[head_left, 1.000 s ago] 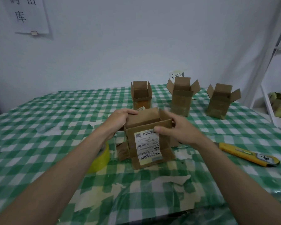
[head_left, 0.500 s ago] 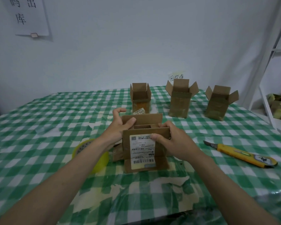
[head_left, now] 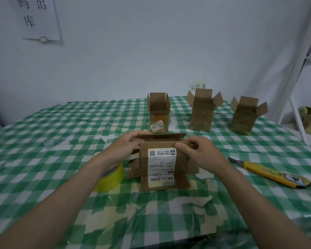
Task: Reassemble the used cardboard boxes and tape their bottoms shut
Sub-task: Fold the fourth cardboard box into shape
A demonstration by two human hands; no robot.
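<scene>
A small brown cardboard box (head_left: 181,162) with a white shipping label on its near face stands on the checked tablecloth (head_left: 61,133) in front of me. My left hand (head_left: 126,146) grips its upper left side, fingers over the far flap. My right hand (head_left: 199,153) pinches the top right of the near flap, thumb on the label's corner. The top flaps stand upright and close together. A roll of yellow tape (head_left: 109,178) lies just left of the box, partly hidden by my left forearm.
Three open cardboard boxes stand in a row at the back: one with a sticker (head_left: 158,112), a middle one (head_left: 202,109), and a right one (head_left: 244,115). A yellow utility knife (head_left: 271,174) lies to the right. A white shelf frame (head_left: 302,105) stands at the right edge.
The box has been squared up and turned to face me. Its top flaps have been brought closer together, and both hands have moved up to the flaps' upper edges.
</scene>
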